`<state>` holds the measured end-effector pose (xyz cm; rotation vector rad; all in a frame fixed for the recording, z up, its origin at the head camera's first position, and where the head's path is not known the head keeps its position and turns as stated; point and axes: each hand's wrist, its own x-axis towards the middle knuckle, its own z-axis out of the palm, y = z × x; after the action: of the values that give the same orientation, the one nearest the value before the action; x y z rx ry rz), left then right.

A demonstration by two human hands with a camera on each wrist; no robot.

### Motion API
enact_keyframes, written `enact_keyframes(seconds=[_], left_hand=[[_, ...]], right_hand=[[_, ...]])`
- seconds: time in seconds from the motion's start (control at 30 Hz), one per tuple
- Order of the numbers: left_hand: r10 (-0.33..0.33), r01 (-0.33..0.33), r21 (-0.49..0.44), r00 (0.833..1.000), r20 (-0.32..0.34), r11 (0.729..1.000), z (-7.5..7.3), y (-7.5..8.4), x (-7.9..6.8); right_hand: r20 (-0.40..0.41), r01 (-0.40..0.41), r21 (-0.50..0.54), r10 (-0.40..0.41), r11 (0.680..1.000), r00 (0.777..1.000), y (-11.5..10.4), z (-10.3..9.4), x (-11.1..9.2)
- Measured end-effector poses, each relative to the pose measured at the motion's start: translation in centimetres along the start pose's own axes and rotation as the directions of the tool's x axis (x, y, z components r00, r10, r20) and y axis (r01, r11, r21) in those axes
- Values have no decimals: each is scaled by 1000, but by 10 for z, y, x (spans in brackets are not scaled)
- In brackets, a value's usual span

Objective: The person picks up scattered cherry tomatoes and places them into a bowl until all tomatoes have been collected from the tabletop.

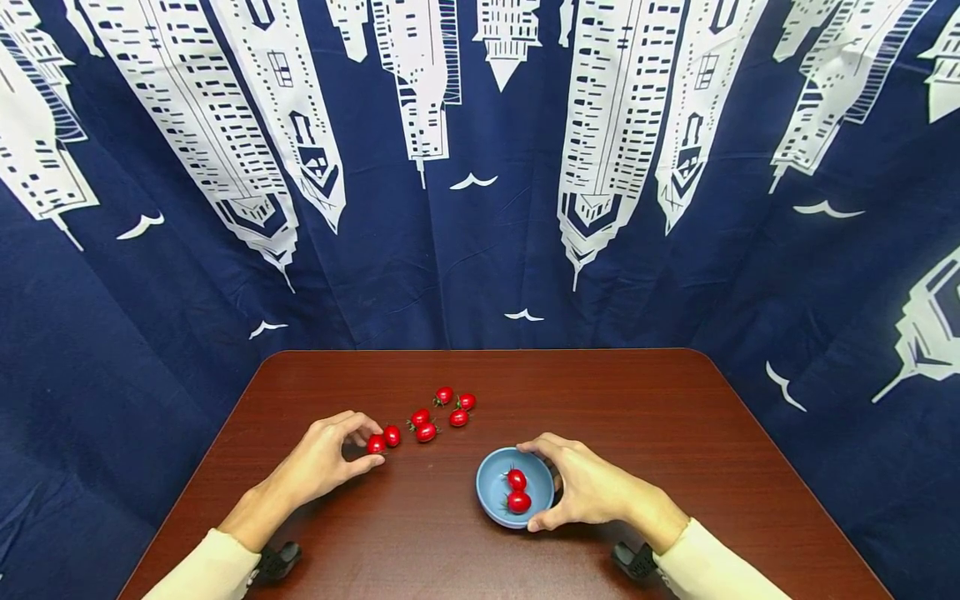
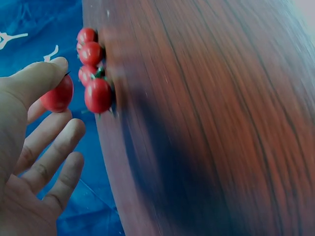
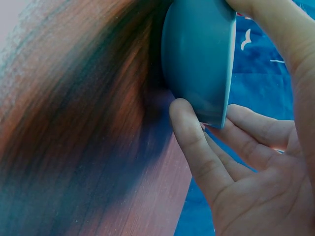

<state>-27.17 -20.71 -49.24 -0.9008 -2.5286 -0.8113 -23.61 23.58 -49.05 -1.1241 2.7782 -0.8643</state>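
My left hand pinches a red cherry tomato between thumb and index finger, at the left part of the table. The other fingers are spread in the left wrist view. Right beside it lies another cherry tomato, with several more cherry tomatoes farther right and back, some with green stems. My right hand grips a small blue bowl from its right side, thumb at the near rim and fingers around the far side. Two cherry tomatoes lie inside the bowl. The right wrist view shows only the bowl's outer wall.
A brown wood-grain table with rounded far corners lies under both hands. Behind it and at its sides hangs a dark blue cloth printed with white buildings and birds. Dark straps sit at both wrists.
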Motion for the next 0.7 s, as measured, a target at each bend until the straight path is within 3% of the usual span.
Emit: enact_keyframes(seconds=[0.2,0.7], left_hand=[[12,-11,-31,1000,18,999,8,11,7],[82,-83,-91,996,-17,992,24,32,17]], right_hand=[[-6,0,-14,0,1000,1000,1,0,0],[2,-6,10,6,1000,1000,-2,0,0]])
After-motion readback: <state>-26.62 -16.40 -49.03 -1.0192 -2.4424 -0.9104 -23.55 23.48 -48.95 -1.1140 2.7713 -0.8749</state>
